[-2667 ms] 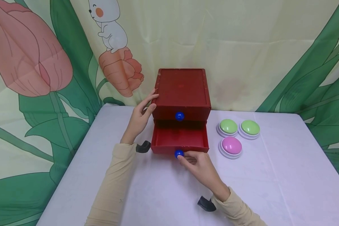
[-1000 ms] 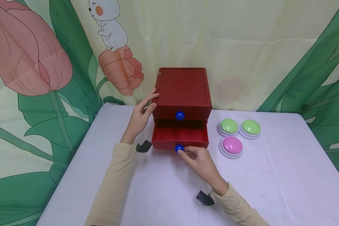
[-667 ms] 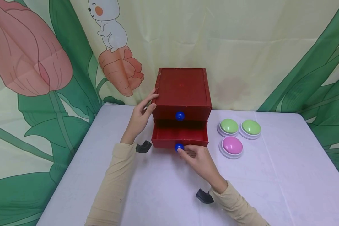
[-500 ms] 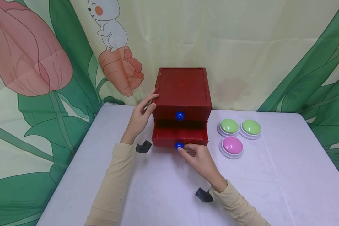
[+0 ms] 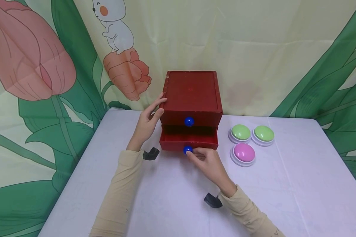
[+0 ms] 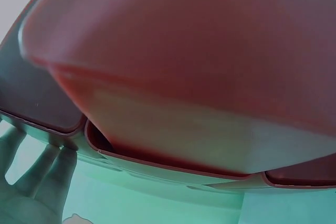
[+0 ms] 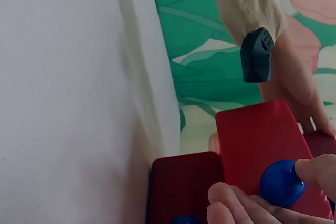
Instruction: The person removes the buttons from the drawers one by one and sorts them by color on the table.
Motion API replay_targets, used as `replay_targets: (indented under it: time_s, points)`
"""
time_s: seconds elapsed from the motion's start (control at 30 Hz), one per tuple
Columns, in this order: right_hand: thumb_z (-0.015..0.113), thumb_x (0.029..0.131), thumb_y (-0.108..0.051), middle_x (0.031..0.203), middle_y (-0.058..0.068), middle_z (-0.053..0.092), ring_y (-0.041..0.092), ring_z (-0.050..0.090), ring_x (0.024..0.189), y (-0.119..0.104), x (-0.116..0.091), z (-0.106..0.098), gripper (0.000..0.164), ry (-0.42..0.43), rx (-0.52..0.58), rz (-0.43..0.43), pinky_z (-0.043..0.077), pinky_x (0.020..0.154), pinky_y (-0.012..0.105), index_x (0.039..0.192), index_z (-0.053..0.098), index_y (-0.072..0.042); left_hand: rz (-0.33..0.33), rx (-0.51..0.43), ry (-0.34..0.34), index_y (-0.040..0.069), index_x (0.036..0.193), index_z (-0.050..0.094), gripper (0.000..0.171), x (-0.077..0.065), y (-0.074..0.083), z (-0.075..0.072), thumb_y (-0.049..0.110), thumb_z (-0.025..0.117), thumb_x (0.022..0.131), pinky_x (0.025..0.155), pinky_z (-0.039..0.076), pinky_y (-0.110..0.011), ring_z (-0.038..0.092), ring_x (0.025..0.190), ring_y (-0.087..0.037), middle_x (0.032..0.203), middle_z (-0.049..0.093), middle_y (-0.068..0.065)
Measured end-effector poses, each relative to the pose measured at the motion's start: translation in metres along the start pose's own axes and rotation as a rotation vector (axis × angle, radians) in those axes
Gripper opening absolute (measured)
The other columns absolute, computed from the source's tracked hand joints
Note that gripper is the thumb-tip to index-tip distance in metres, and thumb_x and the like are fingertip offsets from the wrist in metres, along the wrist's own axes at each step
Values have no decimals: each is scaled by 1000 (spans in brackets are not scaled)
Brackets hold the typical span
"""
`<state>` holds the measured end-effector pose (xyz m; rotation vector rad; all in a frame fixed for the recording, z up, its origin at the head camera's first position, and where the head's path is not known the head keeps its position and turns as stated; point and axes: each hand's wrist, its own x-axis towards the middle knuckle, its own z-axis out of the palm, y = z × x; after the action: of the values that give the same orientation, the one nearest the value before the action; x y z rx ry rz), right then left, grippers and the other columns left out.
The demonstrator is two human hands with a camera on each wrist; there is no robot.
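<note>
A dark red two-drawer cabinet (image 5: 191, 92) stands at the back of the table, its upper drawer closed behind a blue knob (image 5: 189, 121). The lower drawer (image 5: 169, 145) is pulled partway out; what shows of its inside holds nothing. My right hand (image 5: 209, 164) pinches the lower drawer's blue knob (image 7: 282, 183) between thumb and fingers. My left hand (image 5: 144, 126) rests with extended fingers against the cabinet's left side. In the left wrist view, the red drawer front (image 6: 184, 35) looms large, and the left fingers (image 6: 55, 177) touch the cabinet's side.
Right of the cabinet sit two green push lights (image 5: 240, 132) and a pink one (image 5: 244, 152), all on white bases. A white cloth (image 5: 172, 204) covers the table. Behind hangs a printed curtain (image 5: 255, 59). Black wrist cameras (image 5: 213, 200) protrude near both cuffs.
My right hand has moved away from me toward the cabinet, and the lower drawer has slid further in with it. My left hand has stayed in place.
</note>
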<state>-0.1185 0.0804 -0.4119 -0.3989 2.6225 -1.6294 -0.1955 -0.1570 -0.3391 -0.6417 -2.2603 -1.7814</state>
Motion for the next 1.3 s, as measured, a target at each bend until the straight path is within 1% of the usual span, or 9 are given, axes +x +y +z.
replay_targets:
  time_s: [0.43,0.47,0.57,0.67,0.7,0.8,0.97,1.13,1.3]
  points:
    - [73,91,-23,91,10,76,20,75,83,2,10,0,25,14,11,-34,60,79,32,101,75,1,13,-6,8,4,143,51,40,0,-2,1,12,50,104,112,41,-46,31,148,-15,161,34,-5]
    - [73,92,-23,91,10,76,20,75,83,2,11,0,26,15,8,-34,60,79,32,101,75,1,11,-9,8,5,143,52,40,0,-3,1,12,50,104,112,41,-46,31,148,-15,161,34,-4]
    - [72,92,-22,91,11,76,21,75,83,4,14,0,26,9,13,-30,60,79,33,102,74,2,23,-5,11,11,144,53,40,2,-17,0,17,51,104,112,41,-45,31,147,-12,160,35,3]
    - [71,93,-22,91,11,76,21,75,84,5,18,-1,27,2,16,-19,61,79,33,104,74,2,19,-5,10,12,144,52,40,2,-17,0,18,51,104,112,41,-46,30,148,-13,160,35,4]
    - [70,94,-23,92,12,76,21,75,84,6,19,-1,27,-3,18,-15,61,79,33,104,74,2,20,-2,9,11,144,52,41,2,-16,0,19,51,104,112,41,-47,30,148,-13,160,34,3]
    - [69,94,-24,91,12,76,22,75,84,6,21,-2,29,-8,20,0,61,79,34,106,73,2,0,-6,4,6,144,51,41,0,-2,1,14,50,104,112,40,-47,30,148,-16,161,34,-2]
    - [68,95,-24,91,13,76,26,75,84,7,25,-3,30,-11,30,0,61,78,32,108,72,3,-10,-4,2,5,144,51,41,-1,1,1,14,50,104,112,41,-46,30,148,-17,161,33,-2]
    - [68,95,-23,91,14,76,24,75,83,6,28,-3,28,0,53,-6,61,75,31,106,73,3,-12,-4,4,4,144,51,41,0,1,1,13,50,104,112,41,-47,30,148,-17,161,33,-3]
    - [67,96,-23,91,14,76,30,75,84,7,32,-3,29,-2,75,9,61,72,29,106,72,3,-12,-4,3,4,144,50,41,0,1,1,13,50,104,112,41,-47,30,148,-17,161,33,-4]
